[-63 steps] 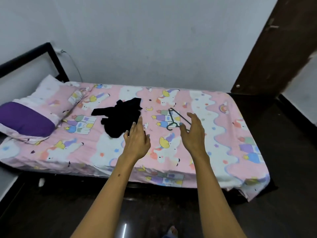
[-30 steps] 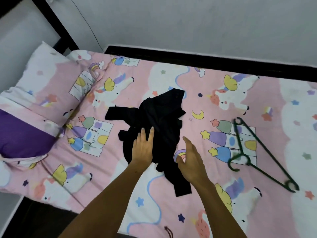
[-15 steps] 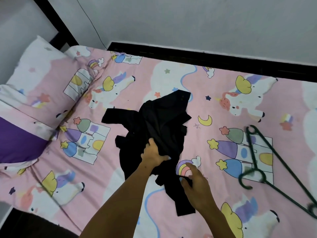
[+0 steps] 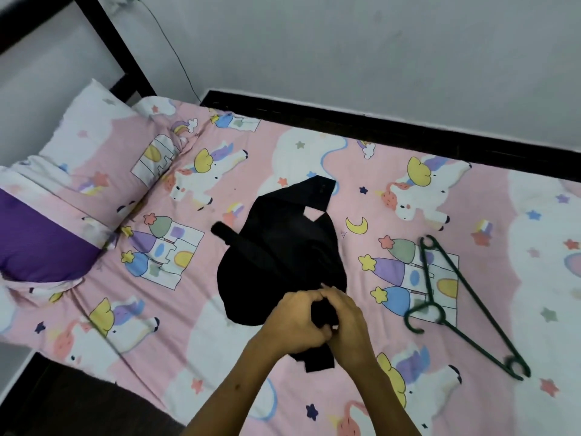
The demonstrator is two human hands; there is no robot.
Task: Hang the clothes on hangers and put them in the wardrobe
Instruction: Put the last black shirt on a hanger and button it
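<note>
Entry: the black garment (image 4: 283,256) lay bunched on the pink unicorn bedsheet (image 4: 239,366), roughly mid-bed. Its near edge was gathered up off the sheet, and a strip of cloth hung below our hands. We could not tell from the crumple which part was collar, sleeve or hem.

Grip: our left hand (image 4: 295,325) and right hand (image 4: 349,325) met knuckle to knuckle at the garment's near edge, fingers of both curled into the fabric, so both held cloth. Neither held anything else.

The green hanger (image 4: 456,297) lay flat on the sheet to the right of the garment, apart from it, untouched. The pillow (image 4: 63,190) sat well to the left of the garment, against the black bed frame (image 4: 119,48).

Judgement on the step: we were picking the garment up to sort it out before hanging. To do it well we thought we should:
- lift it clear of the sheet and let it fall open;
- walk the hands apart along one edge until the neck opening or shoulders showed;
- only then free one hand for the hanger.

Risk noted: with both hands bunched on one spot, the cloth could stay twisted.
</note>
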